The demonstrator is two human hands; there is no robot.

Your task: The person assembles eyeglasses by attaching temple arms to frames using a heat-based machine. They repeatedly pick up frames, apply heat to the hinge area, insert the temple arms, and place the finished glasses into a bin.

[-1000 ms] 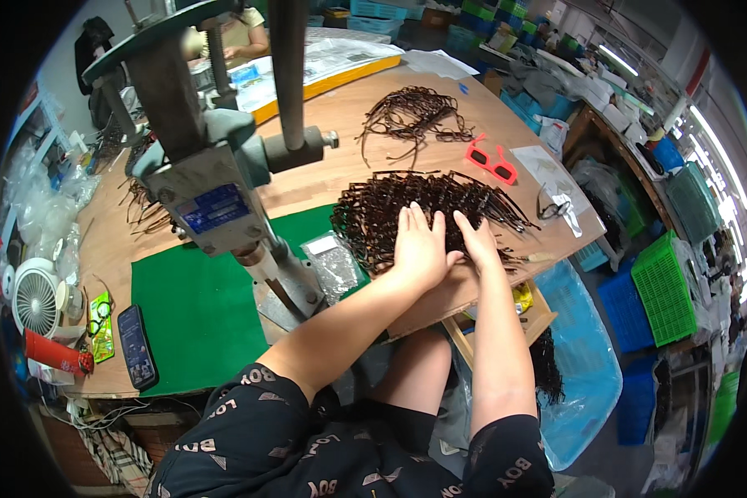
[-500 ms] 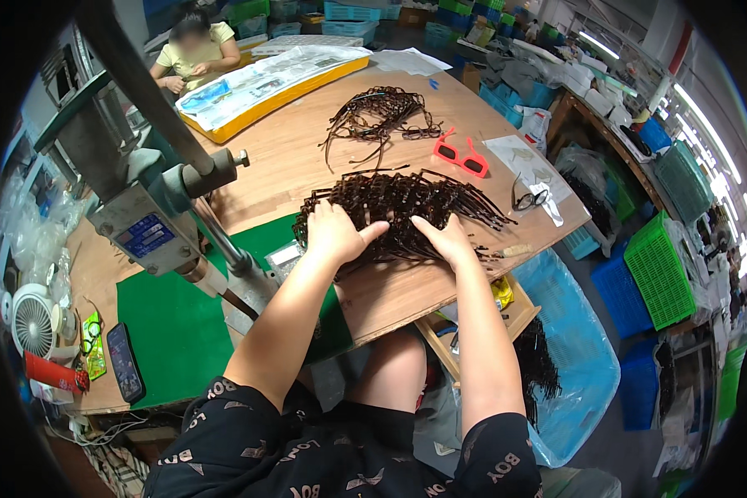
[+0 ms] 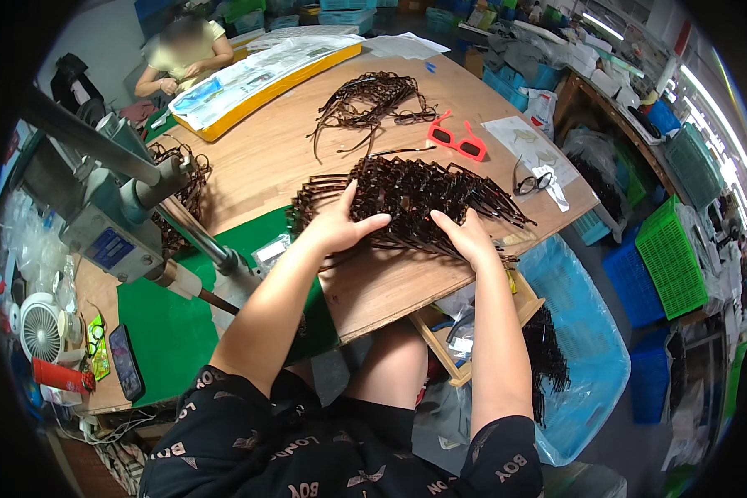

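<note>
In the head view, a big pile of dark brown glasses frames (image 3: 415, 195) lies on the wooden table (image 3: 249, 158), close to its near edge, right in front of the person. The frames are packed tightly side by side, and their thin arms poke out to the left and the right. Packing them like this probably helps so many fit in a small space.

The left hand (image 3: 338, 228) rests on the left part of the pile, with its thumb spread away from its fingers. The right hand (image 3: 466, 236) touches the near right part, its thumb and pointing finger apart too. Some fingertips are hidden, but neither hand looks clamped on one frame. The two hands are apart, with the middle of the pile between them, perhaps so the frames do not slide away.

Farther back is a loose, messy heap of frames (image 3: 369, 95). Just to its right sit red sunglasses (image 3: 456, 143), and farther right, black glasses (image 3: 531, 181) lie on the edge of a white sheet (image 3: 519, 137), maybe set apart so they do not get mixed in.

On the left, a metal machine (image 3: 112, 241) stands by a green mat (image 3: 162, 324), which likely guards the table. A phone (image 3: 125, 363) lies at the mat's left edge.
</note>
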